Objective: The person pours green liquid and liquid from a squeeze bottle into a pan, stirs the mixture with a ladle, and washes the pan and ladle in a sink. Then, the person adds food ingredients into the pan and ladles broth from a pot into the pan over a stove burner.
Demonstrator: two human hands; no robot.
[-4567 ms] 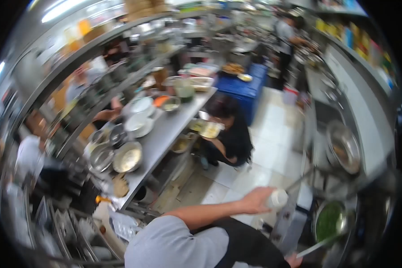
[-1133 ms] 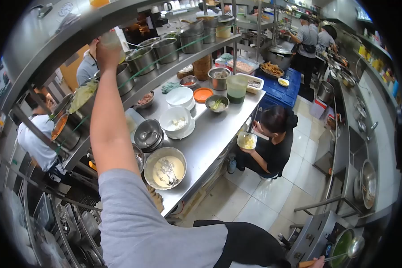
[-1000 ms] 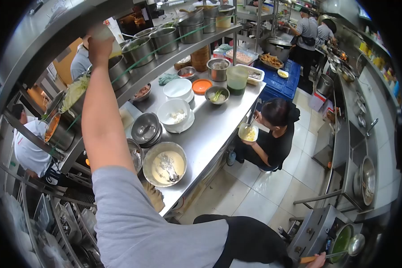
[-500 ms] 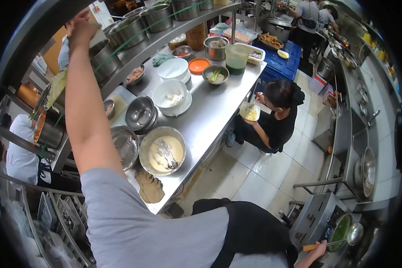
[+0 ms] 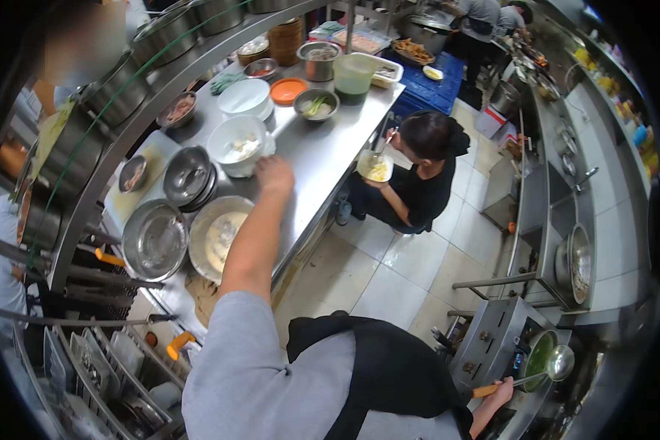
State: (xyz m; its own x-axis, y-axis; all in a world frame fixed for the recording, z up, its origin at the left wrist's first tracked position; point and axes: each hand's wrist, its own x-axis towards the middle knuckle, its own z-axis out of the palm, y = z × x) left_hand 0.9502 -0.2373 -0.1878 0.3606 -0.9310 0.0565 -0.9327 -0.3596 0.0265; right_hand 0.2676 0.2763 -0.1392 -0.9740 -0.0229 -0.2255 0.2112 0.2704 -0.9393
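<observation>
My left hand [image 5: 273, 174] reaches over the steel table, its curled fingers at the near edge of a white bowl [image 5: 235, 144] with pale contents; their tips are partly hidden. Just below my forearm is a metal bowl of pale batter [image 5: 216, 238], partly covered by the arm. My right hand [image 5: 501, 394] is closed round the wooden handle of a ladle [image 5: 559, 363]. The ladle's head rests over a pot of green contents [image 5: 541, 356] on the stove at the lower right.
A person in black [image 5: 425, 172] crouches beside the table, holding a bowl of food. Pots stand on the overhead shelf [image 5: 191, 88] at the upper left. Metal bowls [image 5: 154, 240] and an orange lid [image 5: 289, 90] sit on the table. A sink [image 5: 562, 202] is at the right.
My left hand has come down from the high shelf to the white bowl. The white bottle it held earlier is gone from it. My right hand still holds the ladle, and the view has shifted.
</observation>
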